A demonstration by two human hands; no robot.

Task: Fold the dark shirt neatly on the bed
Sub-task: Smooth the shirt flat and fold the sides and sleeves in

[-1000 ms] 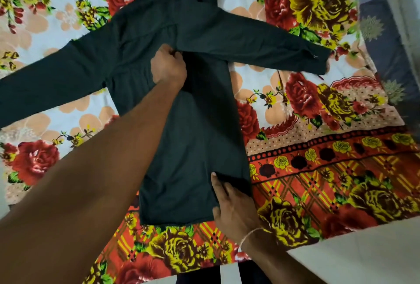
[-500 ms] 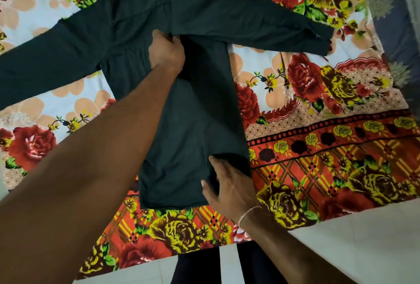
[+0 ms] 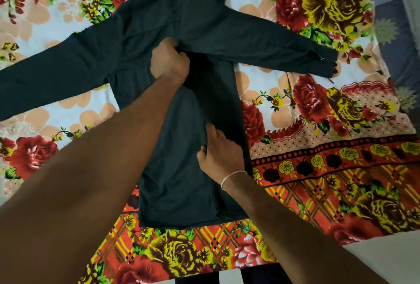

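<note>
So far the dark shirt [image 3: 186, 170] lies flat on the floral bedsheet [image 3: 341, 170], its left sleeve [image 3: 52, 79] unfolded; the left hand [image 3: 169, 62] pinches the mid-chest fold, the right hand [image 3: 221, 154] grips the turned-in side, the right sleeve [image 3: 272, 49] still outstretched.

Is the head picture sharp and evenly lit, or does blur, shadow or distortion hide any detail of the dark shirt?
Head view: soft, even light without glare; the dark shirt loses fold detail in shadow beside the left hand; the right hand is fairly sharp; the wide lens enlarges the near forearms, and the floral bedsheet blurs toward the right edge.
</note>
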